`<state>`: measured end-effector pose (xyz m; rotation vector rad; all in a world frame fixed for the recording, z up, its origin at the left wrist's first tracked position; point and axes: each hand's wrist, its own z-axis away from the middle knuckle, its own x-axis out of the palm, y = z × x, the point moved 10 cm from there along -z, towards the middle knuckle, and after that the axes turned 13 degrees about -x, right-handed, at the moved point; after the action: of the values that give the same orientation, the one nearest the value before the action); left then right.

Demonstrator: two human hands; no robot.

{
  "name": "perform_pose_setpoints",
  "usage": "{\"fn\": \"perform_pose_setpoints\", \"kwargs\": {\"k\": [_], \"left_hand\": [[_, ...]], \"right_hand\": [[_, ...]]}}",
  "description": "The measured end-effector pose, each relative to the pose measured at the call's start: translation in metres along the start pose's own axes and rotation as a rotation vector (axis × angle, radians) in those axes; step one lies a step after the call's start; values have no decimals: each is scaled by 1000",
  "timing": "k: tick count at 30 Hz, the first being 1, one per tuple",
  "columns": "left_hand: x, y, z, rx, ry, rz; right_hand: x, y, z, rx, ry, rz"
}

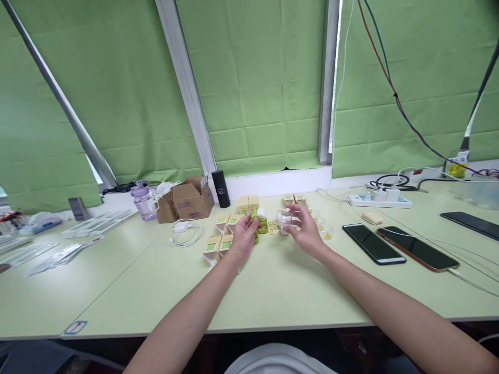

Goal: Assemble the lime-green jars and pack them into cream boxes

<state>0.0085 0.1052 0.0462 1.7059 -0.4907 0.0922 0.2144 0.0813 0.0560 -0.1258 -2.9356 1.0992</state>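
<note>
The two hands are apart over the pale table [288,296]. The left hand [244,235] pinches a small green piece [254,213], with a white round thing [261,213] right at its side. The right hand [304,228] is curved by a clear cup [283,218] (I cannot tell if it grips it or just touches it). More green pieces [263,227] lie on the table just beside the left hand. Little yellow bits [272,227] lie between the hands. Clear boxes [326,234] with yellow inside are just past the right hand. Small paper boxes [212,245] stand near the left hand. Farther left are a brown box [194,200] and a purple bottle [144,203]. A phone [373,244] lies on the right.
</note>
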Motion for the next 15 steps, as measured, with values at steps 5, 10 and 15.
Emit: {"fn": "perform_pose_setpoints", "kwargs": {"k": [5, 10, 15], "left_hand": [[-4, -4, -3, 2, 41, -47], [-3, -4, -3, 23, 28, -77], [6, 2, 1, 49, -23, -161]], "right_hand": [[13, -23, 6, -223, -188, 325], [17, -26, 8, -258, -181, 312], [17, -13, 9, -102, -124, 156]]}}
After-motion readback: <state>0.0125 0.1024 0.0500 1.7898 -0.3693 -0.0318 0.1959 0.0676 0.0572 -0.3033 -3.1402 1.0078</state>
